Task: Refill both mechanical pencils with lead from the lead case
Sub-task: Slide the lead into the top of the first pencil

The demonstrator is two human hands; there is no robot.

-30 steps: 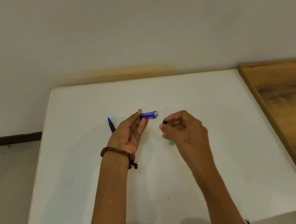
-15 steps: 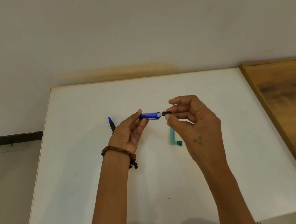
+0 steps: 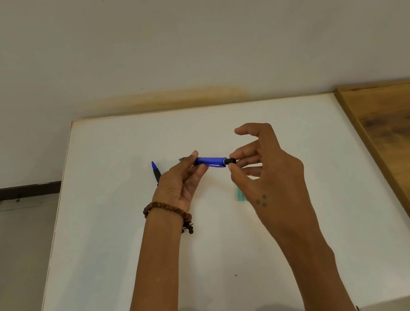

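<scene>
Both hands are up over the table [image 3: 121, 244], w/ one pencil between them. Left hand [image 3: 176, 185] grips the blue pencil [image 3: 211, 161] near its left end, thumb on top & fingers curled under. Right hand [image 3: 266, 170] pinches the black cap [image 3: 230, 161] at the pencil's right end w/ thumb & a finger; the other fingers are spread & bent above it.

Hard to see: the pencil's tip end is behind the left fingers, only a small gray bit pokes out at 9 o'clock. Can't tell if the cap is pushed all the way on. The green lead case [image 3: 239, 194] is mostly behind the right hand, just a blurry corner shows on the table. The second pencil [image 3: 156, 172] is partly behind the left hand too, so its lower end is hidden.

The held pencil lies almost flat, long way going 9 to 3 o'clock, cap end at 3 & a bit lower. It sits near the middle of the table, held above it. The second pencil lies on the table at 9 o'clock from the left hand, blue end pointing to about 12.

A bead bracelet [image 3: 165, 208] is on the left wrist. At 3 o'clock, a brown wood board [image 3: 406, 144] sits on the table's right side.
</scene>
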